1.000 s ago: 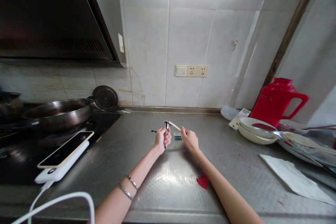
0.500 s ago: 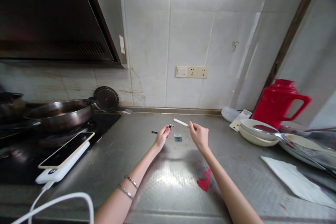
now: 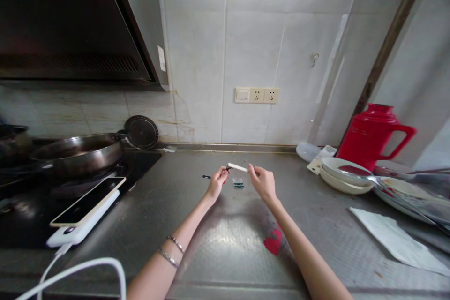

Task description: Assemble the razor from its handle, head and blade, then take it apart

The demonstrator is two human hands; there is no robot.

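Note:
My left hand (image 3: 215,185) is closed in a pinch on a small black piece with a shiny tip (image 3: 228,168); its exact kind is too small to tell. Between the fingers of my right hand (image 3: 263,183) is the near end of a slim white stick (image 3: 239,167). The stick's far end lies at the black piece, and whether they touch is unclear. Below the stick, a small clear case with a dark band (image 3: 238,183) rests on the metal counter (image 3: 225,225). A short black strip (image 3: 206,176) lies left of my left hand.
On the left are a stove with a steel pan (image 3: 80,153), a phone (image 3: 87,200) on a white power bank, and a white cable (image 3: 87,263). A red thermos jug (image 3: 369,136), stacked bowls (image 3: 346,185) and a white napkin (image 3: 393,239) are at right. A red patch (image 3: 273,242) marks the counter.
My right hand has moved slightly left with the white stick, bringing its far end over to the black piece. My left hand has stayed nearly in place.

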